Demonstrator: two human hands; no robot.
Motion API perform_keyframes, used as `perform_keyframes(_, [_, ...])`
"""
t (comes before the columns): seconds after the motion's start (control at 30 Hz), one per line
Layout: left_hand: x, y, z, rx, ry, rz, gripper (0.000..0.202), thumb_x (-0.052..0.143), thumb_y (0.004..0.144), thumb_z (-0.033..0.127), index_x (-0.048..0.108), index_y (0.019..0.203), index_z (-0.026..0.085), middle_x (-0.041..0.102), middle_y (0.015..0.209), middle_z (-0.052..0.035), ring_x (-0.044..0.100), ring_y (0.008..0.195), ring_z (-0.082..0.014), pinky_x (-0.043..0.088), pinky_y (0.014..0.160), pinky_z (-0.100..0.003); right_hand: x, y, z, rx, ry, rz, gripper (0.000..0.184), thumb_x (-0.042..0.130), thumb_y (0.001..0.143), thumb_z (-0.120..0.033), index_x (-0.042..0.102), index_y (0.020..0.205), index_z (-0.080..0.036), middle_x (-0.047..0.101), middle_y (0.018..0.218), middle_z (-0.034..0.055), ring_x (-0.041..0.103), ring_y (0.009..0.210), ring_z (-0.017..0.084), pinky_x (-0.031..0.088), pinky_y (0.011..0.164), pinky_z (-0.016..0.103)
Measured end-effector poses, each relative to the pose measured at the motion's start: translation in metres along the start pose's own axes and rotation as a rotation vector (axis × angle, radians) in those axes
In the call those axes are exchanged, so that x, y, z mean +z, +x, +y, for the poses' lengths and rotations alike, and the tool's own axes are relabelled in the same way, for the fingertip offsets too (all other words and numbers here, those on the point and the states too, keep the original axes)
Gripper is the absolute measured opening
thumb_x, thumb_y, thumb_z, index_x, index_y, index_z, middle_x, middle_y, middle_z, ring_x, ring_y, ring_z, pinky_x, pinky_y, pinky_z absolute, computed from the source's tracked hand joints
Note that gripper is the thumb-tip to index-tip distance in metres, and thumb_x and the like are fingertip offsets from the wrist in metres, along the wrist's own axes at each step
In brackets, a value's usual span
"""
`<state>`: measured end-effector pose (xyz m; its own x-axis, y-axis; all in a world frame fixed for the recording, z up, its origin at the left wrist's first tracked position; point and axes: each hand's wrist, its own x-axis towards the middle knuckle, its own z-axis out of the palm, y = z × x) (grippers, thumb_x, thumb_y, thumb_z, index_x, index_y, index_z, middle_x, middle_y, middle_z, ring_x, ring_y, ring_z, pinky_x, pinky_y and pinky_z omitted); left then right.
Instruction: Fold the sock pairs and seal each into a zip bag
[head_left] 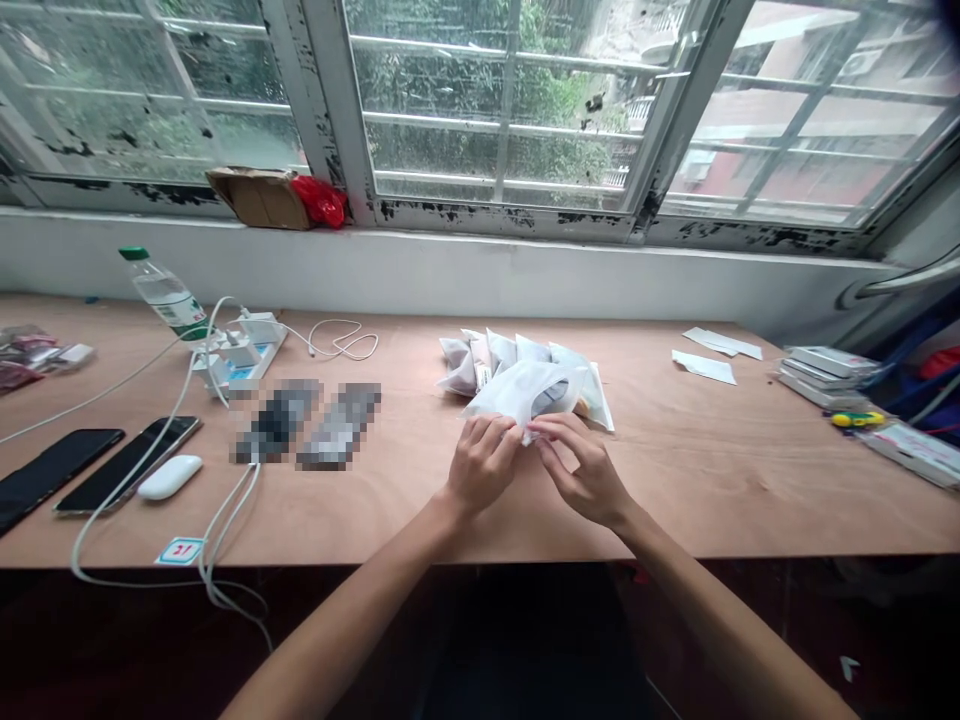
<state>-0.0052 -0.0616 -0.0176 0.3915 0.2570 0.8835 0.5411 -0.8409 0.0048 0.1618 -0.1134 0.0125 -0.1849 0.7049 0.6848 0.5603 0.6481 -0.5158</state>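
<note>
Both hands meet at the near edge of a whitish, translucent plastic bag (510, 392) on the wooden table. My left hand (486, 458) has its fingers closed on the bag's left part of that edge. My right hand (583, 465) pinches the same edge just beside it, thumb and fingertips together. Something dark shows through the bag's right side; what it is I cannot make out. Right behind lie several similar filled plastic bags (501, 352), leaning on one another in a row.
On the left are a power strip (259, 345) with white cables, a tilted water bottle (169, 295), phones (131, 465) and a white earbud case (171, 477). White paper slips (705, 366) lie at right, near stacked flat boxes (829, 372) and a yellow-green tool (856, 420). The windowsill holds a cardboard box (259, 198).
</note>
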Motion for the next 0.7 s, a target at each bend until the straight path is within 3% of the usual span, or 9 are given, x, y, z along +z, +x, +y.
perform_keyframes(0.1, [-0.003, 0.01, 0.001, 0.059, -0.013, 0.135, 0.011, 0.05, 0.089, 0.01, 0.051, 0.096, 0.019, 0.063, 0.086, -0.0059, 0.057, 0.081, -0.0187, 0.047, 0.075, -0.033, -0.014, 0.008, -0.013, -0.237, -0.195, -0.045, 0.03, 0.056, 0.09, -0.012, 0.058, 0.118, -0.022, 0.062, 0.112, 0.0111, 0.06, 0.101, 0.023, 0.051, 0.088, 0.042])
perform_keyframes(0.2, [-0.005, 0.021, 0.004, 0.106, -0.015, 0.186, 0.01, 0.046, 0.09, 0.011, 0.047, 0.095, 0.02, 0.062, 0.08, -0.0037, 0.055, 0.07, -0.0172, 0.044, 0.066, -0.031, -0.021, 0.014, -0.021, -0.327, -0.325, -0.012, 0.026, 0.056, 0.09, -0.012, 0.058, 0.115, -0.022, 0.06, 0.107, 0.0111, 0.058, 0.095, 0.022, 0.052, 0.082, 0.04])
perform_keyframes(0.4, [-0.01, 0.04, 0.005, 0.169, -0.072, 0.19, 0.009, 0.043, 0.09, 0.012, 0.044, 0.094, 0.02, 0.06, 0.074, -0.0029, 0.052, 0.065, -0.0169, 0.043, 0.062, -0.029, -0.028, 0.025, -0.028, -0.325, -0.422, -0.012, 0.019, 0.055, 0.093, -0.023, 0.056, 0.112, -0.025, 0.058, 0.114, 0.0117, 0.053, 0.105, 0.028, 0.047, 0.086, 0.047])
perform_keyframes(0.7, [-0.021, 0.045, 0.002, 0.177, -0.165, 0.142, 0.009, 0.04, 0.091, 0.012, 0.045, 0.092, 0.02, 0.059, 0.073, -0.0026, 0.052, 0.064, -0.0161, 0.043, 0.061, -0.029, -0.038, 0.039, -0.034, -0.265, -0.223, -0.138, 0.015, 0.049, 0.095, -0.022, 0.06, 0.104, -0.028, 0.055, 0.12, 0.0081, 0.047, 0.121, 0.028, 0.044, 0.097, 0.05])
